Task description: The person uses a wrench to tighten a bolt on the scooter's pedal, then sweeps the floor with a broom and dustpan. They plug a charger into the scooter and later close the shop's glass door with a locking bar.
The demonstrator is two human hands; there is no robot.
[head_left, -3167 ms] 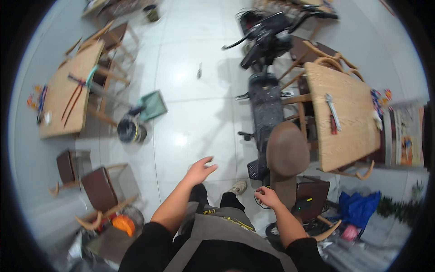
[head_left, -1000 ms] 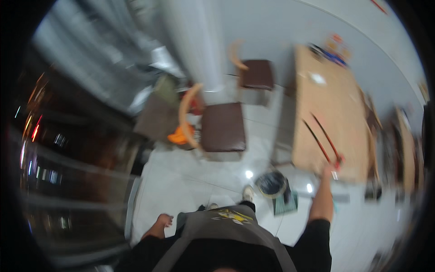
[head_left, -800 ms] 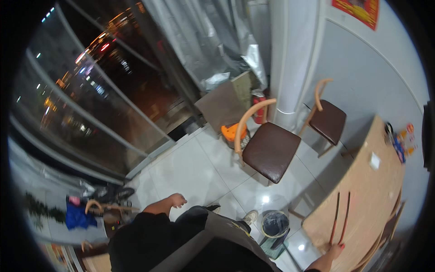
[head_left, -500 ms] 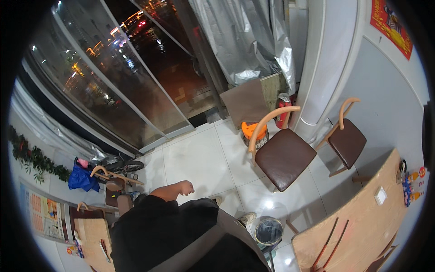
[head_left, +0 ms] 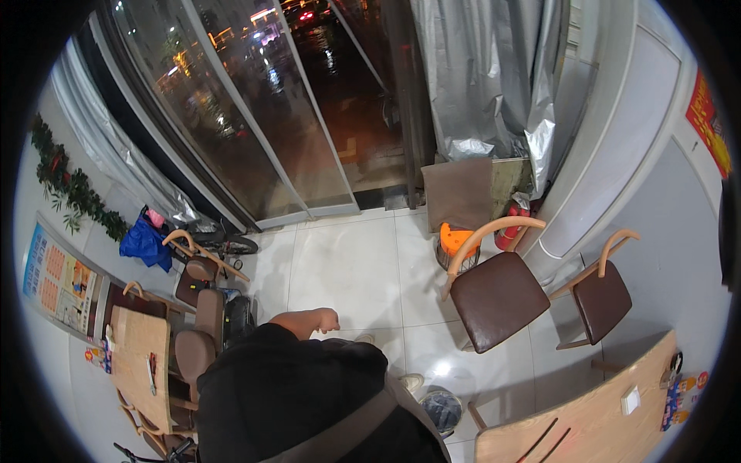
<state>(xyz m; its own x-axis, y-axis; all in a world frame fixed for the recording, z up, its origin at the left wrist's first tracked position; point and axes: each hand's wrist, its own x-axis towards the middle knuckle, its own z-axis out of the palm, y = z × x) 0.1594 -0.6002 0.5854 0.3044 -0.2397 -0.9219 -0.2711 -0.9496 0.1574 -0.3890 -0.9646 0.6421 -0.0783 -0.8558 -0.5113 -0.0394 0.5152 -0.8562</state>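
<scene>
My left hand (head_left: 327,320) hangs in front of my body, over the pale tiled floor (head_left: 340,262), with its fingers curled in. Nothing shows in it, and it touches nothing. A black short sleeve (head_left: 270,347) covers the upper arm, and a grey strap (head_left: 347,432) crosses my black clothes. Below the hand, a light shoe (head_left: 413,382) shows at the edge of my body. Close to that shoe stands a round dark waste bin (head_left: 441,409). My right hand is out of the picture.
Ahead are sliding glass doors (head_left: 231,116) with a dark opening. On the right are a brown-seated chair (head_left: 500,301), another chair (head_left: 600,301), and a wooden table (head_left: 587,417). An orange object (head_left: 455,235) and fire extinguisher (head_left: 509,224) stand behind. Left are a table (head_left: 139,355) and chairs (head_left: 193,359).
The view has turned and shifted: the doors and right-hand chairs sit further right, and more of the left table and chairs shows. My left hand stays in front of my body, fingers still curled.
</scene>
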